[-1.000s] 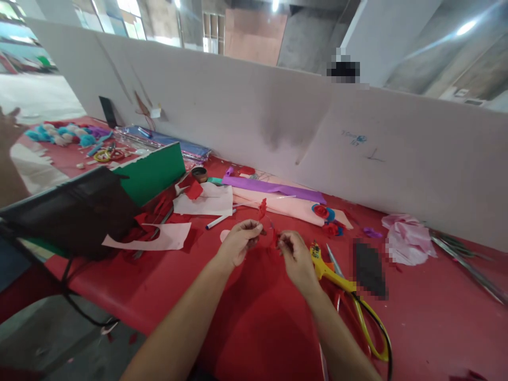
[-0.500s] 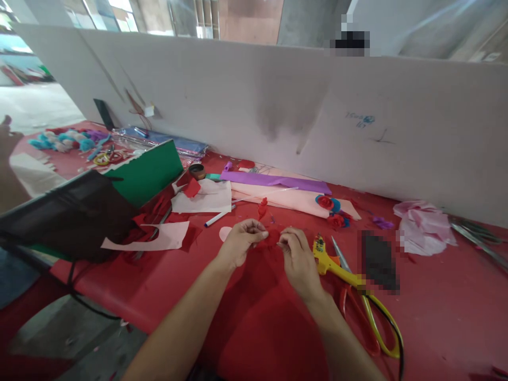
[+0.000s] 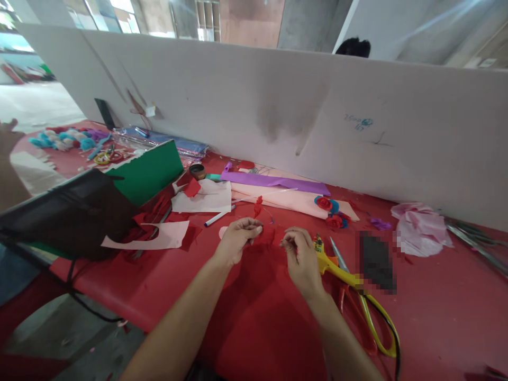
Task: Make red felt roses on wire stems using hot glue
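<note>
My left hand (image 3: 240,238) has its thumb and fingertips pinched on the edge of a small red piece (image 3: 269,235), paper or cloth, which blends into the red table. Facing it, my right hand (image 3: 300,256) is closed at the fingertips; what it pinches is too small to make out. Just beyond the hands is a crumpled red scrap (image 3: 258,205). A pale pink piece (image 3: 223,232) lies partly behind my left hand. Right of my right hand lie a yellow glue gun (image 3: 331,264) and large scissors (image 3: 339,254), partly overlapping.
Farther back are a purple strip (image 3: 278,182), peach sheets (image 3: 293,202) and red-blue flowers (image 3: 325,203). A dark bag (image 3: 79,217) and green board (image 3: 153,174) stand left. Crumpled pink sheeting (image 3: 423,230) lies right. A white partition (image 3: 222,100) closes the back. Another person's hand (image 3: 10,137) shows far left.
My hands have drawn slightly apart, the left moving a little left and the right a little right. The fingertips stay pinched.
</note>
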Available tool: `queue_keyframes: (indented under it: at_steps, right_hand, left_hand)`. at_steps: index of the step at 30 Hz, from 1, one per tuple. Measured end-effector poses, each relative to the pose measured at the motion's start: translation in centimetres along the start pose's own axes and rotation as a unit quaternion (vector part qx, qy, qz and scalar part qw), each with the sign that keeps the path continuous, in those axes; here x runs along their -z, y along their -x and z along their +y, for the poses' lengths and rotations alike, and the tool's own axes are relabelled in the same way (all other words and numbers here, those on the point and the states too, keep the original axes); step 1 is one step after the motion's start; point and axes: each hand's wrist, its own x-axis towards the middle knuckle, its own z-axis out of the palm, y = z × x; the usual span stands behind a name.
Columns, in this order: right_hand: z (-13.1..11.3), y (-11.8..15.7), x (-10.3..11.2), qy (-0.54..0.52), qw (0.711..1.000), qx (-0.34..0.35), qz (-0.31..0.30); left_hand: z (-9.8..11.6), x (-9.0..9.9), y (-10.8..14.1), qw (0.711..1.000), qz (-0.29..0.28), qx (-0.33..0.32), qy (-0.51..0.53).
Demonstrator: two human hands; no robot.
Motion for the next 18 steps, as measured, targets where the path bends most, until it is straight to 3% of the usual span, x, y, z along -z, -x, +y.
queue_keyframes:
  at_steps: [8, 18]
  right_hand:
    - [0.6, -0.1, -1.2, -0.124, 0.981, -0.145, 0.025]
    - [1.5, 0.2, -1.0, -0.126, 0.984, -0.123, 0.037]
  left_hand:
    - [0.2, -0.4, 0.5, 0.997, -0.057, 0.009, -0.042]
    - [0.1, -0.4, 0.5, 0.998, -0.057, 0.005, -0.035]
